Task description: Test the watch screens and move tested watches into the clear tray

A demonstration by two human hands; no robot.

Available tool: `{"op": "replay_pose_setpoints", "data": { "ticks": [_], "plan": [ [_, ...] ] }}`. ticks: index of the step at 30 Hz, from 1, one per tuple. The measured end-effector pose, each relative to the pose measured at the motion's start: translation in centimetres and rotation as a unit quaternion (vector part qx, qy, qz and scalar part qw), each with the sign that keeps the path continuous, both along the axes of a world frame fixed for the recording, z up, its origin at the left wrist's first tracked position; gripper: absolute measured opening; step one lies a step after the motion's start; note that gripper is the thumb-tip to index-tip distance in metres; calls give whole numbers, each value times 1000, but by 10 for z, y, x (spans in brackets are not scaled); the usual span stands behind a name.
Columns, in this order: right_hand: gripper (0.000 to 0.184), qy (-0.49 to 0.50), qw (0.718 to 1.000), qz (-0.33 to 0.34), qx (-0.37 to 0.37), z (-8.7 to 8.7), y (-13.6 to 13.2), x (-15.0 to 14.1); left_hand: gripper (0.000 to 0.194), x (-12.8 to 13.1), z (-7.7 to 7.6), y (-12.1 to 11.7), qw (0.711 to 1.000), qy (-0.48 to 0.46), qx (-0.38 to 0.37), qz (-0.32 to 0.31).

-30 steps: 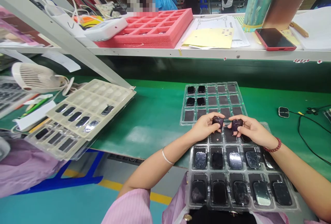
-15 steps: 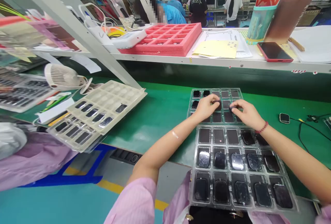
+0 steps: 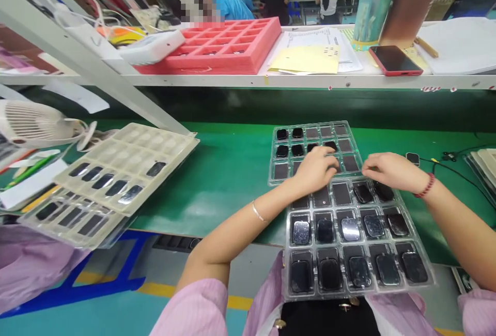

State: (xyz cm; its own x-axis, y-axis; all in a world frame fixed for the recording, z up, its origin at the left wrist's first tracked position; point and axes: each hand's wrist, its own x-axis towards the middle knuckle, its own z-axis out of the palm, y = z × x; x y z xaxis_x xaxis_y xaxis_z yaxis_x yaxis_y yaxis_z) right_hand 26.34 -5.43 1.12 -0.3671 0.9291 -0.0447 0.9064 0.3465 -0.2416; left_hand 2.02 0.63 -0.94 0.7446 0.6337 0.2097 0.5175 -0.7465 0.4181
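Two clear plastic trays hold dark, watch-sized screens. My left hand (image 3: 315, 168) hovers over the far tray (image 3: 279, 183) with bent fingers; a gap shows between thumb and forefinger, and nothing is visible in it. Just beyond its fingertips a black screen (image 3: 330, 146) sits in a pocket. My right hand (image 3: 393, 170) is at the far tray's right edge, its fingertips pinched together; anything between them is hidden. The near tray (image 3: 424, 288) lies closest to me, overhanging the table edge, with larger dark screens (image 3: 357, 271) in most of its pockets.
Cream trays (image 3: 132, 168) with several screens lie stacked at left, beside a white fan (image 3: 33, 121). A watch-like device (image 3: 413, 158) with a cable lies at right. A shelf (image 3: 248, 81) crosses behind, bearing a red foam tray (image 3: 248, 62) and a phone (image 3: 395, 60).
The dark pieces earlier at both hands' fingertips no longer show there. More black screens show in the far tray's middle row. My right hand has moved right. The view has shifted.
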Motion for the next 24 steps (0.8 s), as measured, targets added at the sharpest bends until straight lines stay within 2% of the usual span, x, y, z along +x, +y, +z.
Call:
{"op": "replay_pose_setpoints", "data": {
  "ticks": [2, 4, 6, 7, 9, 12, 14, 16, 18, 20, 22, 24],
  "plan": [
    [23, -76, 997, -28, -18, 6, -25, 12, 23, 18, 4, -23, 997, 32, 18, -72],
    [17, -122, 991, -60, -9, 5, -45, 17, 34, 38, 3, -41, 992, 80, 46, -87],
    [16, -119, 990, -72, 7, 2, -57, 18, 43, 54, 0, -50, 990, 101, 52, -81],
    [14, -100, 992, -71, 10, 0, -61, 18, 42, 58, -1, -53, 991, 93, 44, -83],
    [6, -39, 997, -66, 1, -1, -63, 19, 29, 61, -1, -55, 993, 45, 4, -107],
    [11, 119, 988, -92, -34, 0, -55, 18, 16, 49, 1, -52, 982, -56, -124, -131],
    [18, 277, 949, -133, -75, 0, -46, 9, 19, 36, 3, -46, 958, -123, -241, -96],
    [22, 426, 879, -162, -141, -3, -35, -7, 24, 21, 2, -37, 916, -190, -352, -42],
    [22, 520, 813, -163, -204, -9, -25, -26, 28, 5, -1, -26, 867, -249, -432, 1],
    [26, 577, 764, -159, -242, -17, -16, -43, 32, -9, -5, -15, 829, -292, -476, 38],
    [34, 618, 720, -154, -277, -24, -11, -51, 41, -21, -9, -8, 803, -315, -501, 64],
    [43, 652, 683, -145, -297, -30, -11, -50, 53, -28, -10, -5, 779, -332, -528, 61]
  ]
}}
